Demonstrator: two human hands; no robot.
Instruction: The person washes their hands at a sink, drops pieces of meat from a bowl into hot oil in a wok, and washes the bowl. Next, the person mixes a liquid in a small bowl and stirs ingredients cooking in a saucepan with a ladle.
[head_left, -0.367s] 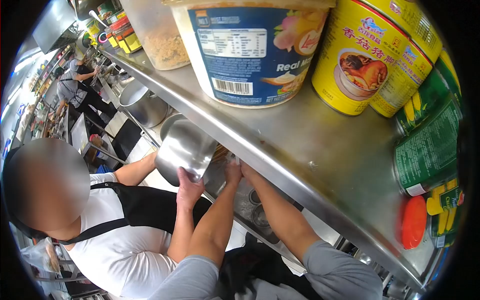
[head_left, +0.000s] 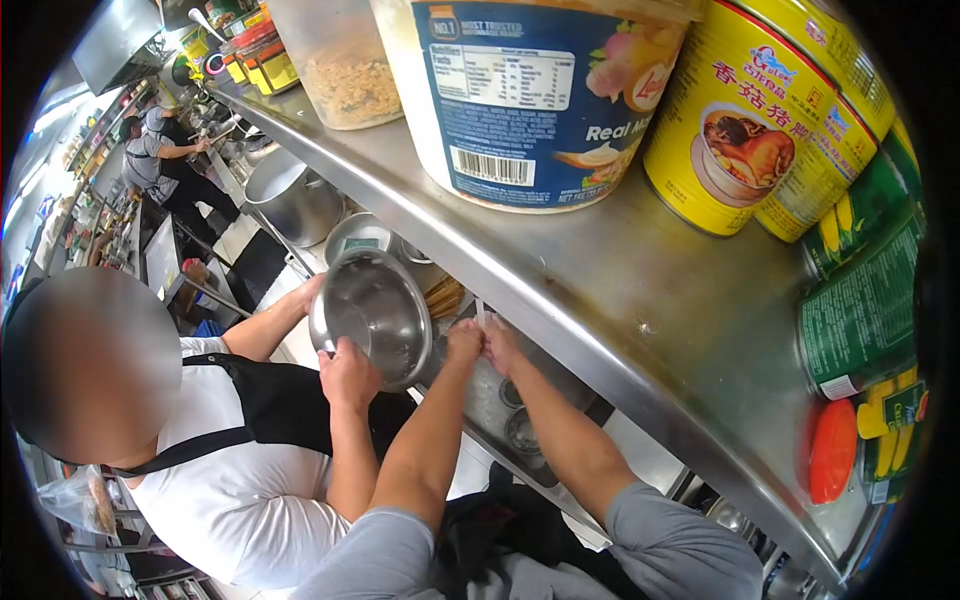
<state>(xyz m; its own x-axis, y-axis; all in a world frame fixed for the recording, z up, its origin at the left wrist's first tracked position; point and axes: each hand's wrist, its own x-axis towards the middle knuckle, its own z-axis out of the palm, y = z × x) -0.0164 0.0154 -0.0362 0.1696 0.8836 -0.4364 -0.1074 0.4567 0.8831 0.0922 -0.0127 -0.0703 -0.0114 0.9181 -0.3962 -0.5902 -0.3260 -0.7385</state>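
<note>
My left hand (head_left: 464, 340) and my right hand (head_left: 500, 346) are side by side just under the edge of the steel shelf (head_left: 470, 262). Between their closed fingers a small pale strip (head_left: 481, 314) sticks up; which hand grips it, I cannot make out. Left of my hands lies a bundle of thin brown sticks (head_left: 443, 298). Below them, small round metal containers (head_left: 521, 431) sit in the steel counter. A co-worker in a white shirt holds a steel bowl (head_left: 370, 318) close to my left forearm, its inside facing me.
The shelf carries a large blue-labelled tub (head_left: 540, 110), yellow cans (head_left: 725, 130), green cans (head_left: 860, 300) and a red lid-like object (head_left: 832, 452). A large pot (head_left: 292, 195) stands beyond the bowl. Other people are at the far left.
The co-worker's bowl has turned from showing its outside to showing its inside. The pale strip between my hands now stands up more visibly. The view has shifted slightly.
</note>
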